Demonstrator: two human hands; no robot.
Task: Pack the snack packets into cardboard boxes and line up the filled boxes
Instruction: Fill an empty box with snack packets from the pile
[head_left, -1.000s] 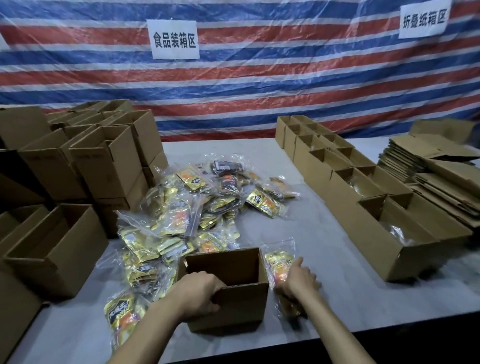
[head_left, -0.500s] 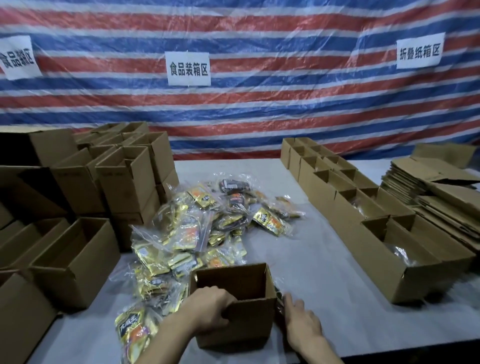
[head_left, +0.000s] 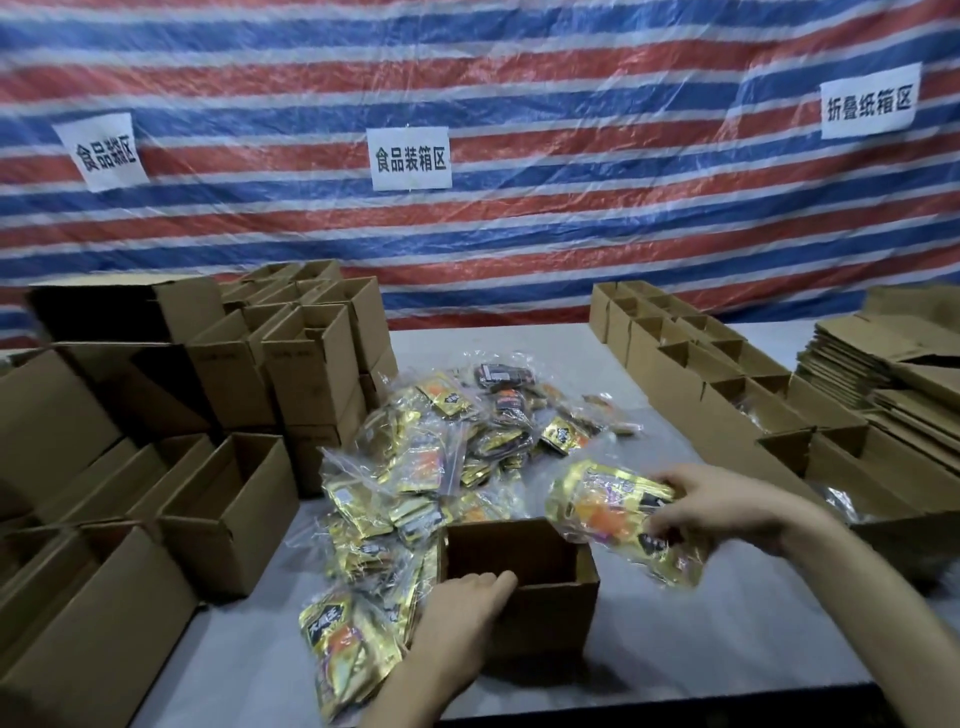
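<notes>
An open cardboard box (head_left: 540, 613) stands near the table's front edge. My left hand (head_left: 462, 613) grips its near-left rim, thumb over the edge. My right hand (head_left: 727, 504) holds a clear bag of gold snack packets (head_left: 618, 514) in the air, just above and right of the box's opening. A loose pile of snack packets (head_left: 441, 467) lies behind and left of the box. Another packet bag (head_left: 343, 649) lies by my left wrist. A row of filled boxes (head_left: 717, 395) runs along the right side.
Stacked and open empty boxes (head_left: 228, 499) crowd the table's left side. Flattened cardboard (head_left: 893, 374) is piled at the far right. A striped tarp (head_left: 478, 104) with paper signs hangs behind. Bare grey table (head_left: 727, 639) shows right of the box.
My right hand has lifted the packet bag from the table beside the box up over the box's right rim. My left hand stays on the box.
</notes>
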